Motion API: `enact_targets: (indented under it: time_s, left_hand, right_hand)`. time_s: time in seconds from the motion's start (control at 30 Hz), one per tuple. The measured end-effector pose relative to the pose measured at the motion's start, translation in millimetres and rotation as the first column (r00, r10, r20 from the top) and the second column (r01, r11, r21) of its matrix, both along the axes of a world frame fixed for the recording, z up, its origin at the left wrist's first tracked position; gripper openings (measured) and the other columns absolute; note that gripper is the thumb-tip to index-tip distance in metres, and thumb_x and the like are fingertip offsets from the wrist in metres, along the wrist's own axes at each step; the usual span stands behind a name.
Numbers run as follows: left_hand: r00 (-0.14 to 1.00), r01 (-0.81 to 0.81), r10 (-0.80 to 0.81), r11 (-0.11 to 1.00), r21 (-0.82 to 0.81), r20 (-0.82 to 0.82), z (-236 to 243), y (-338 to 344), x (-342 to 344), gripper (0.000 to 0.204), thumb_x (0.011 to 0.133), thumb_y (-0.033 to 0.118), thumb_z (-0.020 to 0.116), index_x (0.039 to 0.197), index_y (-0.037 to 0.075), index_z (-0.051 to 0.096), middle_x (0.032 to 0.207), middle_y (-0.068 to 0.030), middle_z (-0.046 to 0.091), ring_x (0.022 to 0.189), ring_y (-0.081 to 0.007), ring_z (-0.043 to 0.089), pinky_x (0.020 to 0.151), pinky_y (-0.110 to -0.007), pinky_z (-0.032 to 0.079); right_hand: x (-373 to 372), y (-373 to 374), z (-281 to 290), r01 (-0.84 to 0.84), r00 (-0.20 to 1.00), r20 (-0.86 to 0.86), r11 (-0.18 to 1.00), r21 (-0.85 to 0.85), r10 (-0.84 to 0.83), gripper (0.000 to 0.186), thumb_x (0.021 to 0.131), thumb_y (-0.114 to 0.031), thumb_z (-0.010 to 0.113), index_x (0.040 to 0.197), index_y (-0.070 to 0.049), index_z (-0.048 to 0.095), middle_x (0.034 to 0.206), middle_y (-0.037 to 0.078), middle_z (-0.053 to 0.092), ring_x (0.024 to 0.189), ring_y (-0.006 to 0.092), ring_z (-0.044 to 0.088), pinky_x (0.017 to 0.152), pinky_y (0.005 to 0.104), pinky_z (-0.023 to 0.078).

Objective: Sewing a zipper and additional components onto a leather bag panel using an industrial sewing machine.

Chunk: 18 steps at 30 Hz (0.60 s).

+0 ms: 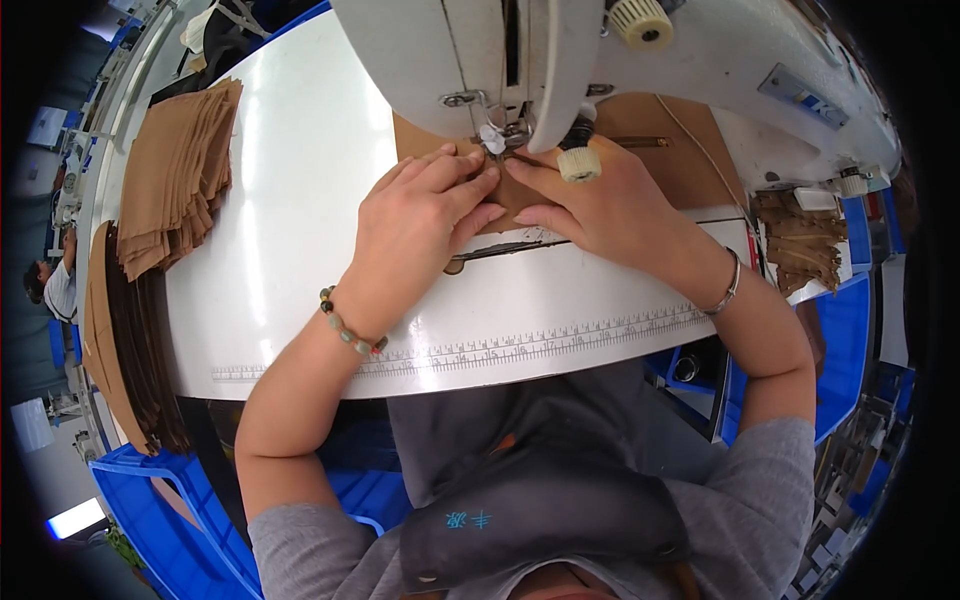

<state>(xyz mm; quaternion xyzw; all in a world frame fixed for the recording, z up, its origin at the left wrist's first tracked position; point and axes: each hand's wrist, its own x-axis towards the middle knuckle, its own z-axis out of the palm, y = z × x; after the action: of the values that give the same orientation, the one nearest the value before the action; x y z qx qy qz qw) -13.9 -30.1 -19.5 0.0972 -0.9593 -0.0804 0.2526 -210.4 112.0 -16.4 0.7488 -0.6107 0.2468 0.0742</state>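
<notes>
Under the needle area of a white sewing machine point(750, 60) lies a brown fabric piece point(690, 170), with a narrow slot-like strip showing on its right part. My left hand point(415, 215) holds its near edge just left of the presser foot point(503, 145), fingers bent and thumb close to the index finger. From the right, my right hand point(615, 205) grips the same fabric, index finger and thumb drawn toward each other near the foot. The machine head and its knob hide part of the right fingers. A small white scrap point(492, 138) hangs beside the needle.
A stack of brown fabric pieces point(180, 170) sits on the white table point(290, 250) at the left, with darker pieces point(135, 350) hanging over the edge. More brown pieces point(800, 240) lie at right. A printed ruler point(460, 355) runs along the front edge; blue bins point(170, 510) stand below.
</notes>
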Motion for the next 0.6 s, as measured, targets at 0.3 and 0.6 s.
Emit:
enact_targets:
  time_s: [0.3,0.6]
  left_hand:
    - [1.0,-0.014,0.014,1.0,0.008,0.014,0.4,-1.7,-2.5,0.032,0.085,0.026,0.081,0.113,0.011,0.081,0.115,-0.0027,0.076,0.105,-0.0259,0.071,0.088,-0.036,0.058]
    - [1.0,-0.002,0.002,1.0,-0.021,-0.004,1.7,-3.2,-3.9,0.031,0.086,0.026,0.08,0.113,0.01,0.081,0.111,-0.0018,0.075,0.097,-0.0234,0.07,0.085,-0.035,0.058]
  right_hand:
    - [-4.8,-3.6,-4.5,-0.001,0.999,0.036,1.0,0.013,0.0,0.034,0.086,-0.036,0.077,0.105,-0.008,0.07,0.1,0.007,0.069,0.1,0.0281,0.067,0.089,0.0416,0.054]
    - [-4.1,-7.2,3.1,-0.002,1.0,0.006,1.0,-0.015,0.002,0.033,0.085,-0.036,0.078,0.101,-0.008,0.073,0.098,0.007,0.07,0.099,0.0275,0.067,0.09,0.0416,0.054]
